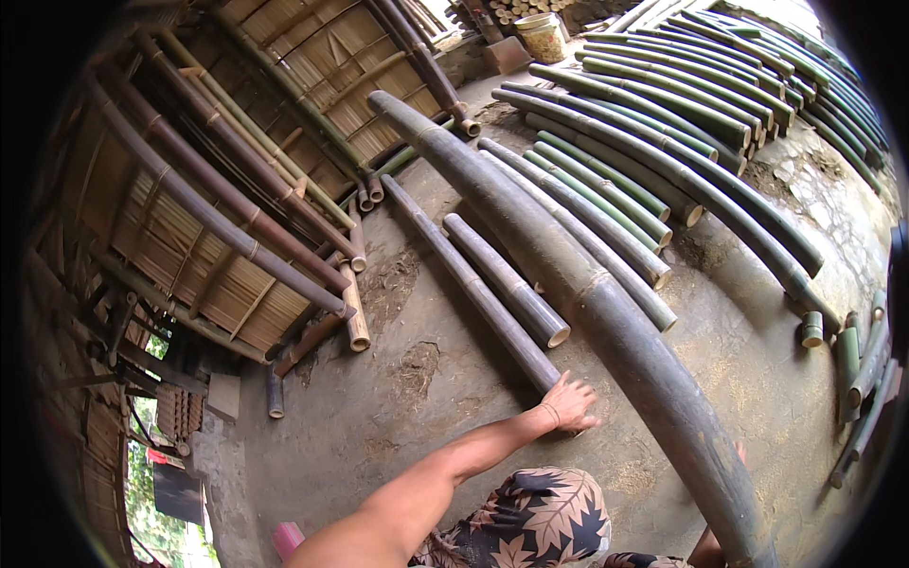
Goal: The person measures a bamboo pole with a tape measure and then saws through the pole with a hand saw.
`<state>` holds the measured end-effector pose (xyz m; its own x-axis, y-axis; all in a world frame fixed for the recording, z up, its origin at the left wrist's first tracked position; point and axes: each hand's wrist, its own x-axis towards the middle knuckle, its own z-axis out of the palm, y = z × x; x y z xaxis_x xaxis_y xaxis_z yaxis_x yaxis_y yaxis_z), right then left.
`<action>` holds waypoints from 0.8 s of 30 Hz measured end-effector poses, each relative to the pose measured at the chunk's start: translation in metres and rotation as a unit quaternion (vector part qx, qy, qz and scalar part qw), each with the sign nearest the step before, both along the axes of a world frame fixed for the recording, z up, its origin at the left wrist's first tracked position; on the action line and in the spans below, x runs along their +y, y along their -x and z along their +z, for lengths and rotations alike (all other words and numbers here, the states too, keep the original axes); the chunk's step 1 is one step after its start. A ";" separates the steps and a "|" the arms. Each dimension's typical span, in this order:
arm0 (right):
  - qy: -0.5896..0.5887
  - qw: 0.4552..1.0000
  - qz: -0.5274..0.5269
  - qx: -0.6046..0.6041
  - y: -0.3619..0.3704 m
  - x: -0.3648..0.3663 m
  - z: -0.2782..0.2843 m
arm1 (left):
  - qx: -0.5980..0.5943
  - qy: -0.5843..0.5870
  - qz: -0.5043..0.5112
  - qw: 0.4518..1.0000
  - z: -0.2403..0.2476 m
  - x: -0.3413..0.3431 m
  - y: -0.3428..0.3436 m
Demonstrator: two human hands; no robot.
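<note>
A long, thick, dark bamboo pole [606, 293] slants across the view from upper left to lower right, close in front of me. Behind its lower part is my right hand [741, 454], mostly hidden; a bit of it shows at the pole's right edge, and it seems to grip the pole from below. My left hand [571, 402] has its fingers spread beside the near end of a thinner dark bamboo pole [473, 284] on the ground. Whether it touches that end I cannot tell. A shorter bamboo length [507, 279] lies alongside.
Rows of green bamboo poles [663, 95] cover the ground at the far right. Short bamboo offcuts [811, 328] lie at right. Woven bamboo panels [237, 303] with pole frames lean at left. A white bucket [542, 38] stands at the back.
</note>
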<state>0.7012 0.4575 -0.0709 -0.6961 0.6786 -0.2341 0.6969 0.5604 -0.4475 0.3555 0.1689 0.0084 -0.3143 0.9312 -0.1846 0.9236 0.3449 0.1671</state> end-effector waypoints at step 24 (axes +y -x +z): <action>0.057 0.995 -0.076 0.044 -0.120 -0.199 0.132 | -0.692 -0.581 0.354 0.243 0.144 -0.093 0.089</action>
